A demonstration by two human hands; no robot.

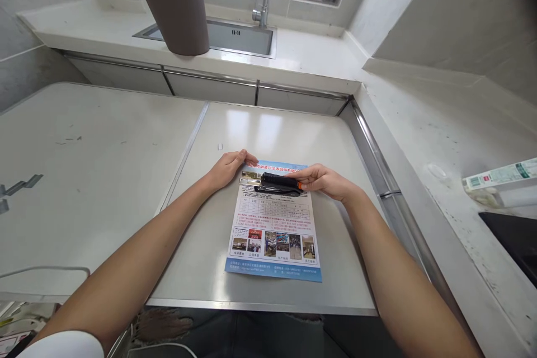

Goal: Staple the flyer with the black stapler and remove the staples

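A printed flyer (272, 240) with red and black text, small photos and a blue bottom band lies flat on the white table. Across its upper part sits a black stapler (279, 183) with a silver front end pointing left and an orange piece at its right end. My right hand (325, 182) grips that right end between thumb and fingers. At the flyer's upper left edge rests my left hand (230, 169), its fingers stretched toward the paper's top, just past the stapler's silver end. Some of the left fingertips are hard to make out.
The white table (184, 251) has a seam left of the flyer and a small pale rectangular piece (220, 146) beyond it. A sink (241, 36) with a tap stands behind. A thick brown column (174, 5) hangs in front. On the right counter lies a green-white box (503, 173).
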